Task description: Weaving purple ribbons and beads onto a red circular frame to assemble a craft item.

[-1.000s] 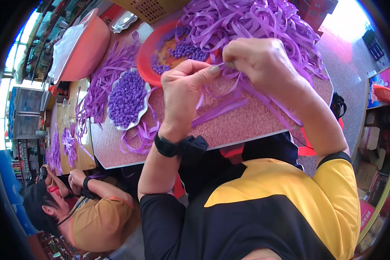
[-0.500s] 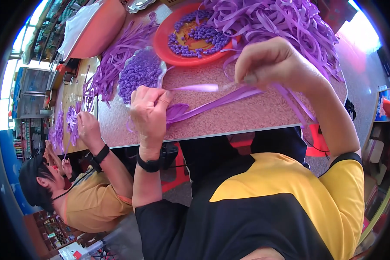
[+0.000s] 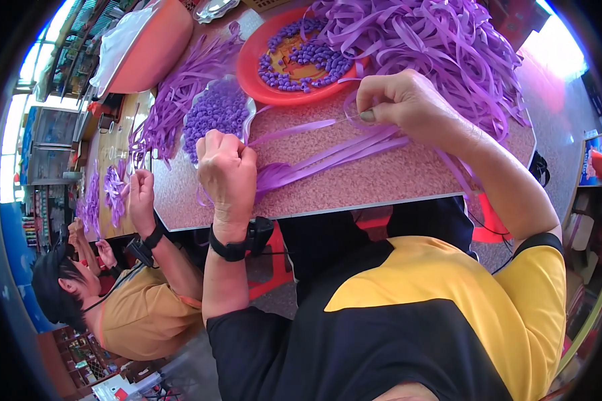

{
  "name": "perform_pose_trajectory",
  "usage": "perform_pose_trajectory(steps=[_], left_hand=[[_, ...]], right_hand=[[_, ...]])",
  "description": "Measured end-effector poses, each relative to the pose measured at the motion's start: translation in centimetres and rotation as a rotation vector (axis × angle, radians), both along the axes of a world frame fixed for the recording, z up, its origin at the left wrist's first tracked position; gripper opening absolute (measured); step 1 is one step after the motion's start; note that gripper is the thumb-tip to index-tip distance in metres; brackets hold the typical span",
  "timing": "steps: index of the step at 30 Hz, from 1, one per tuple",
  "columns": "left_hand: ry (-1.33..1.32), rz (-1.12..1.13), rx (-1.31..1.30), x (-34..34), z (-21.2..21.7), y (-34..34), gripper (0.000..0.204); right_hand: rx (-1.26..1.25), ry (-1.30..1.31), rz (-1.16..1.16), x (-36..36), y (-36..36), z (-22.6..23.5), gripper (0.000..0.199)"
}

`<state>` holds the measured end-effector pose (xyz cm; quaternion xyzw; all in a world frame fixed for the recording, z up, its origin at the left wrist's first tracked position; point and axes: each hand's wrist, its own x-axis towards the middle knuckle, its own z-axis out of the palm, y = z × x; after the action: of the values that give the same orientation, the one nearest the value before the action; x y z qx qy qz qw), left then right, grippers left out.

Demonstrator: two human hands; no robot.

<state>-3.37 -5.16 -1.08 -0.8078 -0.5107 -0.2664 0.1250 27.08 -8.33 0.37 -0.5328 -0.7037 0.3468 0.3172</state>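
My left hand (image 3: 226, 164) is closed in a fist round purple ribbons (image 3: 334, 158), above the table's front edge. From its fingers one ribbon stretches right, its narrow end (image 3: 324, 124) meeting a thin pale strand. My right hand (image 3: 405, 103) pinches that strand between thumb and fingertips; whether it is thread or wire I cannot tell. More ribbon lengths lie below, running from the left fist toward the right wrist. Close behind my left hand stands a clear scalloped dish of purple beads (image 3: 217, 115). A red plate (image 3: 251, 73) with more purple beads is farther back.
A big heap of purple ribbon (image 3: 435, 40) covers the back right of the pink table (image 3: 294, 194); another bundle (image 3: 180, 93) lies at the left. Beyond it is a red basin (image 3: 157, 50) with white cloth. At my left a co-worker (image 3: 147, 314) handles ribbons.
My right hand has moved slightly down and left, and the ribbon end has come nearer its fingertips. My left hand keeps nearly the same place. The co-worker's near hand has turned upward.
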Motion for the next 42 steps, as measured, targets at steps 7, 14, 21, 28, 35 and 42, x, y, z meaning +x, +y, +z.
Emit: perform_pose_trajectory(steps=[7,14,21,28,35,42], left_hand=[[0.067,-0.004,-0.018,-0.5,0.1,-0.6,0.004],[0.145,-0.006,-0.005,-0.9,0.2,-1.0,0.014],[-0.728,-0.221,-0.468,3.0,2.8,-2.8,0.054],[-1.178,-0.403,-0.974,5.5,1.0,-1.1,0.011],[-1.055,-0.366,-0.971,6.3,1.2,-1.7,0.008],[-0.050,-0.121,-0.091,2.7,2.0,0.9,0.017]], right_hand=[[-0.083,0.232,0.142,-1.0,0.6,0.3,0.006],[-0.296,0.341,0.220,-3.1,2.3,1.9,0.005],[-0.105,0.245,0.125,-3.6,2.5,0.7,0.003],[-0.074,0.311,0.080,-3.1,1.9,0.8,0.004],[0.182,0.135,-0.145,-4.0,1.2,-0.3,0.005],[0.227,0.460,-0.256,-0.5,2.7,1.2,0.006]])
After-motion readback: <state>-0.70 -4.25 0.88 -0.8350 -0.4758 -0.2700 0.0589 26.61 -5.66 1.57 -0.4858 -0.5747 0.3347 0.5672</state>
